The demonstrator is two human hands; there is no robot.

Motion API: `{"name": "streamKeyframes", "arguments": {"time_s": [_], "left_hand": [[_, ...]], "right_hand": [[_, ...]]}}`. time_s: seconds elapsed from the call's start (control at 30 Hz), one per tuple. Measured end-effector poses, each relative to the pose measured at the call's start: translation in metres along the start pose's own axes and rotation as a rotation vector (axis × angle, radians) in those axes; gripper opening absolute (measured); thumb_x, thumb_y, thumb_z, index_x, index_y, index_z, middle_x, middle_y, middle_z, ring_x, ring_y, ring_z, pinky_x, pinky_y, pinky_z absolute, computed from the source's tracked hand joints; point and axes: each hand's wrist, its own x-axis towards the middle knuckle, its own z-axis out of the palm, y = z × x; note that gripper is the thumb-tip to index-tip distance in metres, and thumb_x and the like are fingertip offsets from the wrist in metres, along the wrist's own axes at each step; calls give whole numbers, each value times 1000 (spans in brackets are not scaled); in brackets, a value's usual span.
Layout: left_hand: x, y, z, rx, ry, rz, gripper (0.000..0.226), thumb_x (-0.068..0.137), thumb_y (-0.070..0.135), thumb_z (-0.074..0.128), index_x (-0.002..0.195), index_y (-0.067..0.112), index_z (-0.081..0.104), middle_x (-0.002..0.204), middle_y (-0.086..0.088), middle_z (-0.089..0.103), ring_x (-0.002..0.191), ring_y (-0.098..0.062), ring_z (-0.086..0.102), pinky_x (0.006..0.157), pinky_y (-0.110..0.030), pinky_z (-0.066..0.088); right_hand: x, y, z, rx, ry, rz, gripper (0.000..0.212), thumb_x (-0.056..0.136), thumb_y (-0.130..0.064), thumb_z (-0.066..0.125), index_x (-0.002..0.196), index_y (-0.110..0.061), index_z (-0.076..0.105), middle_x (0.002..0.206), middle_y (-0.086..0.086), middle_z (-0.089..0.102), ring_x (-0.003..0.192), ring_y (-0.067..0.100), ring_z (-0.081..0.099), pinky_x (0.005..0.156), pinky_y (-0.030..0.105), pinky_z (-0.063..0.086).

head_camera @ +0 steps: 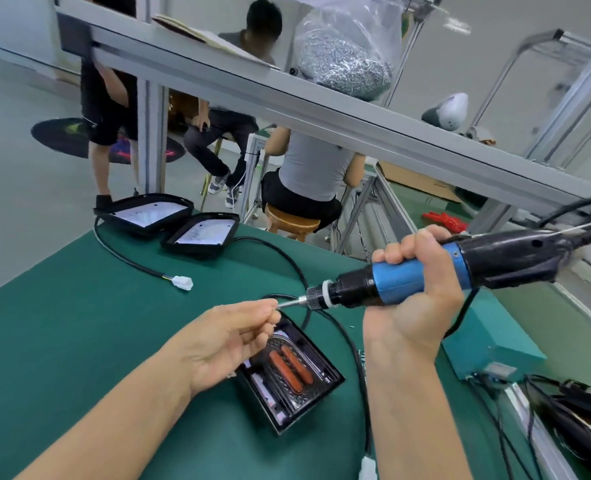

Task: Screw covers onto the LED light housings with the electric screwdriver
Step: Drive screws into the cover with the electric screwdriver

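My right hand (415,299) grips the blue and black electric screwdriver (467,268), held nearly level with its bit pointing left. My left hand (228,337) has its fingertips pinched at the bit's tip, where a small screw seems to sit, though it is too small to be sure. Below both hands a black LED light housing (289,379) lies on the green mat (79,323), with two orange strips showing through its clear cover. Its black cable (356,355) curves away to the right.
Two more black housings (145,213) (200,233) with white boards lie at the mat's far edge, and a white cable connector (183,282) rests between them and me. A teal box (491,341) stands at right. A bag of screws (346,64) sits on the shelf above. People sit and stand beyond the bench.
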Motion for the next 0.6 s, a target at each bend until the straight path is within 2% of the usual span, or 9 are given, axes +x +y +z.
{"name": "streamKeyframes", "arguments": {"time_s": [0.17,0.27,0.33,0.43,0.53,0.6], "left_hand": [[-4,6,-13,31,-11,53,17,65,6,69,79,5,78,74,-9,69,56,-11,60,53,-18,53],[-5,7,-15,136,39,115,12,66,9,71,76,5,77,73,-9,69,54,-11,58,52,-19,51],[-3,10,-20,240,161,215,7,76,7,70,73,8,76,69,-5,70,54,-9,56,50,-17,49],[0,14,-38,518,423,428,17,84,4,67,72,16,72,63,3,71,55,-3,55,53,-13,44],[-1,9,-50,721,513,535,16,80,7,70,67,16,72,65,10,71,58,4,59,62,-9,43],[2,0,-53,833,550,548,14,83,14,69,70,19,70,65,14,69,58,3,58,61,-9,42]], "right_hand": [[-3,14,6,-25,-21,38,19,69,-6,58,81,-18,52,60,-4,45,49,10,45,57,22,43],[-3,21,6,-26,-29,52,18,69,-5,59,79,-18,53,58,-5,46,49,10,45,56,21,43],[-3,26,3,-42,-40,63,18,69,-5,59,80,-18,53,58,-5,47,48,10,46,56,22,44],[-4,37,-4,-129,-72,72,18,73,-3,59,82,-18,54,58,-5,49,48,10,49,56,23,44],[-9,53,-10,-220,-95,73,19,72,0,61,80,-16,56,59,-3,51,48,13,50,55,24,45],[-14,65,-12,-282,-112,73,20,71,-1,63,78,-19,59,58,-3,52,49,15,49,55,25,44]]}}
